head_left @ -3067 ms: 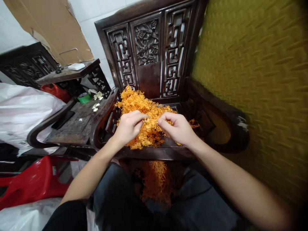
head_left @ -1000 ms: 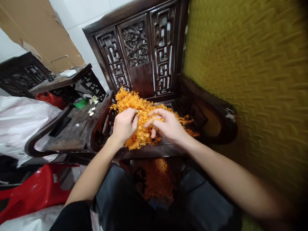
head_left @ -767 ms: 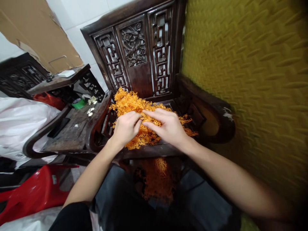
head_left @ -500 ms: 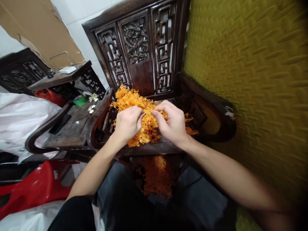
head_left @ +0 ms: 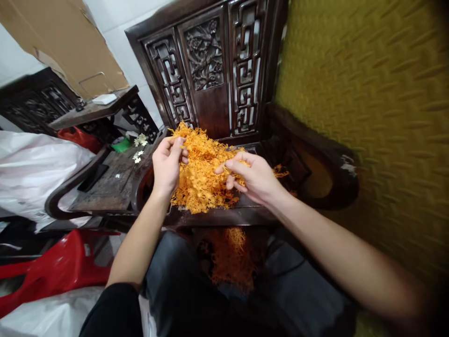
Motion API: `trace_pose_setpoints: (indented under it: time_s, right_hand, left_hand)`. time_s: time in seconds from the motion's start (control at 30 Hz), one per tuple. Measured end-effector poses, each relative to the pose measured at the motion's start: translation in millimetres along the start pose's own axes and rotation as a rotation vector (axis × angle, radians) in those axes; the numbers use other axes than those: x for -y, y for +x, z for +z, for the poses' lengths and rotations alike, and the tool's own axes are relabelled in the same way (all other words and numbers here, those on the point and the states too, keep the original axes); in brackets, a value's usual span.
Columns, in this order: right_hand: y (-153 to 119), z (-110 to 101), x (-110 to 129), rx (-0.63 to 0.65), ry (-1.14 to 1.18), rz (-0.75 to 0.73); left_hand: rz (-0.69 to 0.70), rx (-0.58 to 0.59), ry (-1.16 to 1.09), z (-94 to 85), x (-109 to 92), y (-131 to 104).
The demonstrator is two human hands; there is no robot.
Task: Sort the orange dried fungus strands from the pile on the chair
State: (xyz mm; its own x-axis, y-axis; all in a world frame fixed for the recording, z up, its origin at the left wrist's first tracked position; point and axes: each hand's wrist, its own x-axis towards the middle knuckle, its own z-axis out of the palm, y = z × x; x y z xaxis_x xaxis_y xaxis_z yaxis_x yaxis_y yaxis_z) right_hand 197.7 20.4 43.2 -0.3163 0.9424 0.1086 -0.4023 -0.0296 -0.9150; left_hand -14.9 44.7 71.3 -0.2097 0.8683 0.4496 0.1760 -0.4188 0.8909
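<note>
A heap of frilly orange pieces (head_left: pixel 201 175) lies on the seat of a dark carved wooden chair (head_left: pixel 210 110). At the heap's upper left, my left hand (head_left: pixel 169 161) is closed, thumb pressed to the forefinger, with a bit of orange at the fingertips. My right hand (head_left: pixel 253 175) is over the heap's right side, thumb and forefinger pinched on an orange piece, the other fingers loosely curled. The two hands are apart. More orange pieces (head_left: pixel 235 257) lie lower down, between the person's knees.
To the left is a second wooden chair (head_left: pixel 101 189) bearing pale small pieces (head_left: pixel 138 157) and a green roll (head_left: pixel 121 144). White bags (head_left: pixel 38 168) and a red plastic stool (head_left: pixel 59 267) stand farther left. A yellow textured surface (head_left: pixel 372 93) rises at the right.
My hands were close together over the heap and have parted. The left one moved left and up, the right one slightly right, its fingers spreading a little. The view has shifted slightly.
</note>
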Motion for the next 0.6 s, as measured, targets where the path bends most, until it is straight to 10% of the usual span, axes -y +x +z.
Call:
trace_pose_setpoints:
  time_s: [0.13, 0.33, 0.6]
  right_hand:
    - [4.8, -2.1, -9.9, 0.056, -0.063, 0.077]
    - [6.3, 3.7, -17.2, 0.025, -0.736, -0.217]
    - [20.0, 8.1, -17.8, 0.032, -0.529, -0.263]
  left_hand:
    - [-0.030, -0.069, -0.199, -1.0, -8.4, 1.3]
    - [-0.062, -0.024, -0.223, 7.7, -26.8, -10.5]
    - [-0.098, 0.306, -0.160, 12.5, -21.4, -10.9]
